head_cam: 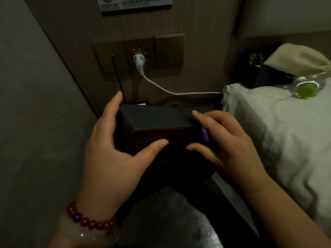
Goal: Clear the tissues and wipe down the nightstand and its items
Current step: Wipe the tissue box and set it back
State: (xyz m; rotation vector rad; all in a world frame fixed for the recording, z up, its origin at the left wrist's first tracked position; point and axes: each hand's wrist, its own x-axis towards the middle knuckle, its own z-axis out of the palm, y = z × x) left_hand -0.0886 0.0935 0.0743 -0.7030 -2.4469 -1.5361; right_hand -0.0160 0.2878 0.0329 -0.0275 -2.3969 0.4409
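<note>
Far to the left of the grip is a plain grey wall [35, 104]. On the left wrist sit a string of red beads [91, 221] and, below it, a pale bangle [86, 235]. The left hand [114, 153] has a firm grip on the left end of a dark box [154, 126]. Its fingers are curled round the far side and its thumb is laid across the near face.

Beyond that grip, on the wood-look wall, a thin black cable [117, 77] drops from a brass-coloured socket panel [139, 54]. A white plug [138, 60] sits in the panel, and its white cord [170, 92] runs off to the right. A printed notice [136, 4] is at the top edge, too blurred to read.

The box lies between the two hands, its long top face towards the camera. Whether it stands on the table or is lifted off it is lost in shadow.

The right hand [223, 140] lies against the box's right end, forefinger straight along the top edge and thumb straight on the near face. It presses a small purple thing [205, 135] to the box under the palm and is not closed round it. What that thing is cannot be made out.

To the right of this hand is a bed [277, 140] with a rumpled white sheet. Far beyond the hand on the bed lie a clear packet with a green disc [305, 90], a cream drawstring pouch [297, 58] and a dark carton [259, 76].
</note>
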